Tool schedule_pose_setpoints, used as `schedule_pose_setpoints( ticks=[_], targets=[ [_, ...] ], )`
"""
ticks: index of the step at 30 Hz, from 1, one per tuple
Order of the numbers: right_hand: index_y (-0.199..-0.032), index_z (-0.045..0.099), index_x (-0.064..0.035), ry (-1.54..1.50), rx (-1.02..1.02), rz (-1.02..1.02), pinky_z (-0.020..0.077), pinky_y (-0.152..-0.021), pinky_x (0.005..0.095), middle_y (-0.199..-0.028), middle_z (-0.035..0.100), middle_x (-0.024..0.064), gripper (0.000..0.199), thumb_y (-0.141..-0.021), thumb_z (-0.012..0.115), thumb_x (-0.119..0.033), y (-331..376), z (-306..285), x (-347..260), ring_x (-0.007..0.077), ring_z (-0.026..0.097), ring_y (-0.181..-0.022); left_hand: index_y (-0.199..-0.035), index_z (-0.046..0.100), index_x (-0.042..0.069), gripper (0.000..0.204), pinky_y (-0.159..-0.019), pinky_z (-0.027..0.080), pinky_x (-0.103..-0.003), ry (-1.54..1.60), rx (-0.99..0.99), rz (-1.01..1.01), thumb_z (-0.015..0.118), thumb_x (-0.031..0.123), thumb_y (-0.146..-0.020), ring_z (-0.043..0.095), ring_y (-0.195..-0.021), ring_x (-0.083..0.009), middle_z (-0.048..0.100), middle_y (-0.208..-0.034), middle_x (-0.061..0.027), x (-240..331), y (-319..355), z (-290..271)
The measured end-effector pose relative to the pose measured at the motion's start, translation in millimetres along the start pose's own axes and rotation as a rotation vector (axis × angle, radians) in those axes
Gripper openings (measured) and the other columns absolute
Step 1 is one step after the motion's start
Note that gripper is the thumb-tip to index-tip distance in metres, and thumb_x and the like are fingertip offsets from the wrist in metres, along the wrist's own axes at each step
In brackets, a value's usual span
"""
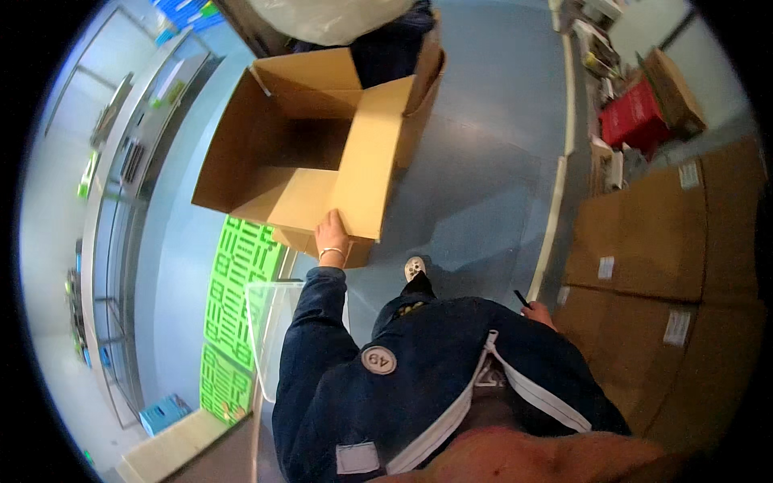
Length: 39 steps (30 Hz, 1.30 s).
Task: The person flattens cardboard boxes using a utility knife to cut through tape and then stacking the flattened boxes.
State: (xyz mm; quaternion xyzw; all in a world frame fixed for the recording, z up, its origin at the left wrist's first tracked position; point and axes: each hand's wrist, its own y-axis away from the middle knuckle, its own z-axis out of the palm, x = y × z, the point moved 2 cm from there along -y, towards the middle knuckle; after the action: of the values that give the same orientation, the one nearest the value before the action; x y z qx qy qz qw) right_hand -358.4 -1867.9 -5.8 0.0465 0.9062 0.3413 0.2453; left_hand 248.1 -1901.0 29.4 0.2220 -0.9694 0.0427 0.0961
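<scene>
An open cardboard box (369,153) stands ahead of me, slightly left, with its flaps spread outward. My left hand (332,233) grips the near edge of the box where two flaps meet, its fingers lying over the cardboard. Inside, the bottom of the box is in shadow. Low at my right side, my right hand (539,313) is closed round a slim black stick-like object (522,299). Its kind is too small to tell. Part of the right hand is hidden behind my dark jacket.
Large brown cartons (636,233) are stacked at my right, with a red box (632,117) beyond them. Green slotted panels (237,294) and a clear plastic bin (270,322) lie left. Metal shelving (105,217) lines the far left. A white bag (330,18) sits behind the box.
</scene>
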Motion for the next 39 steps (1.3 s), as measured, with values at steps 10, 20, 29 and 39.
schedule_pose_setpoints(
  ticks=[10, 20, 29, 39],
  targets=[
    [-0.082, 0.057, 0.0023, 0.068, -0.089, -0.196, 0.0398, -0.055, 0.0381, -0.067, 0.056, 0.0110, 0.022, -0.085, 0.056, -0.019, -145.9, -90.4, -99.5, 0.0220, 0.049, -0.057, -0.095, 0.066, 0.013, 0.025, -0.055, 0.046, -0.046, 0.143, 0.301, -0.255, 0.052, 0.033, -0.087, 0.059, -0.065, -0.0366, 0.063, -0.076, -0.0166, -11.3, -57.3, -109.6],
    [-0.097, 0.057, -0.0009, -0.135, -0.285, -0.389, 0.0371, -0.055, 0.0318, -0.071, 0.051, 0.0073, 0.024, -0.083, 0.055, -0.021, -297.4, -80.9, -222.8, 0.0183, 0.050, -0.063, -0.092, 0.061, 0.001, 0.031, -0.053, 0.041, -0.030, 0.463, 0.798, -0.638, 0.060, 0.031, -0.086, 0.047, -0.056, -0.0121, 0.056, -0.063, -0.0062, 56.7, 83.3, -299.6],
    [-0.122, 0.050, -0.0052, 0.657, -0.576, -0.967, 0.0484, -0.070, 0.0405, -0.099, 0.060, 0.0176, 0.038, -0.087, 0.048, -0.020, -345.7, -11.8, -226.2, 0.0291, 0.059, -0.084, -0.091, 0.061, 0.000, 0.030, -0.054, 0.041, -0.029, 0.393, 1.266, -0.833, 0.061, 0.030, -0.085, 0.051, -0.057, -0.0118, 0.057, -0.064, -0.0078, 139.4, 310.8, -329.3],
    [-0.091, 0.061, -0.0056, 0.723, -0.497, -1.216, 0.0456, -0.050, 0.0351, -0.069, 0.056, 0.0109, 0.024, -0.087, 0.051, -0.028, -223.1, 139.5, -296.1, 0.0239, 0.053, -0.056, -0.097, 0.062, -0.002, 0.021, -0.056, 0.040, -0.021, 0.294, 1.893, -1.072, 0.059, 0.017, -0.088, 0.048, -0.064, -0.0046, 0.060, -0.075, 0.0027, 178.9, 577.2, -325.2]
  ],
)
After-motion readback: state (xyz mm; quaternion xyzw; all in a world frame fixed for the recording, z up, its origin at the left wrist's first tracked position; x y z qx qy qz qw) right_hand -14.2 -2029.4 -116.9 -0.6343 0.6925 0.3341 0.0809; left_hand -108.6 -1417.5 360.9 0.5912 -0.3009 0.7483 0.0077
